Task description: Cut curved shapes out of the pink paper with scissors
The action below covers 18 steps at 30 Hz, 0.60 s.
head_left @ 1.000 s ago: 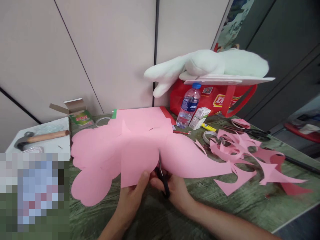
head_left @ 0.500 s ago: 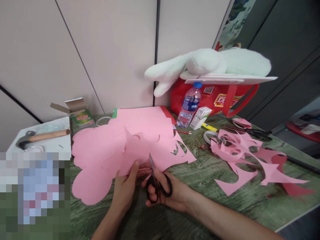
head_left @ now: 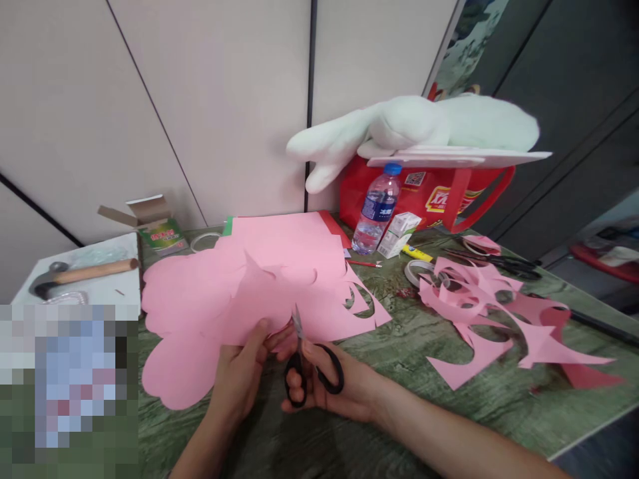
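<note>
The hammer [head_left: 94, 270] lies left of the paper [head_left: 289, 289], the scraps [head_left: 536, 340] right.

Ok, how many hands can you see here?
2: the left hand holds the near edge of a pink sheet, and the right hand, beside it, holds black-handled scissors. No others show.

Hammer [head_left: 102, 269] at left; bottle [head_left: 377, 211] beside small carton [head_left: 398, 234], before red bag [head_left: 417, 201].

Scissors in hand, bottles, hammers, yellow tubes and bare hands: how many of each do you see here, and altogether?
Held scissors: 1
Bottles: 1
Hammers: 1
Yellow tubes: 1
Bare hands: 2 (left hand, right hand)
Total: 6
</note>
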Tool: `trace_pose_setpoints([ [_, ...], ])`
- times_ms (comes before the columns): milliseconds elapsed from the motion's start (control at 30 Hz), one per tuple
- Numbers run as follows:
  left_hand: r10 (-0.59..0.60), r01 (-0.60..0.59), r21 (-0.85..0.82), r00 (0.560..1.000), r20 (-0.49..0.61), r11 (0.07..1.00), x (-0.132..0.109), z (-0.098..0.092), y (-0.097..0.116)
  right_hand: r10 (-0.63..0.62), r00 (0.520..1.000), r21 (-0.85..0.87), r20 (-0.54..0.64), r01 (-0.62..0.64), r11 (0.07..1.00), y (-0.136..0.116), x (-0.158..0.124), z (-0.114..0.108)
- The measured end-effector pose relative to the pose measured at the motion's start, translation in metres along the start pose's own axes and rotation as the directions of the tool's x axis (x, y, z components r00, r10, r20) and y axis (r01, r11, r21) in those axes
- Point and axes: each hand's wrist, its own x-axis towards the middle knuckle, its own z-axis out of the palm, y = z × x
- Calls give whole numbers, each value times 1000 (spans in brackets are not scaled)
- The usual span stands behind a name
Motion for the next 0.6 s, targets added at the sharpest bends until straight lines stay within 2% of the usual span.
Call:
trace_pose_setpoints([
  [100, 35, -35, -53, 999, 3, 998, -1, 2, 3, -72, 997, -116, -29, 68, 991, -1, 0, 2],
  [200, 51, -52, -53, 999, -18, 997, -1, 4, 5, -91, 996, -199, -11, 87, 976, 0, -1, 4],
  [333, 87, -88, -22, 995, -37, 996, -2, 4, 2, -237, 971, -299, -27, 218, 929, -2, -2, 7],
  [433, 116, -114, 45, 992, -53, 992, -1, -1, -6, -330, 944, -378, -19, 298, 876, -5, -2, 9],
  [600, 212, -182, 241, 971, -106, 953, 2, -13, -18, -405, 914, -505, -31, 336, 795, -10, -3, 15],
])
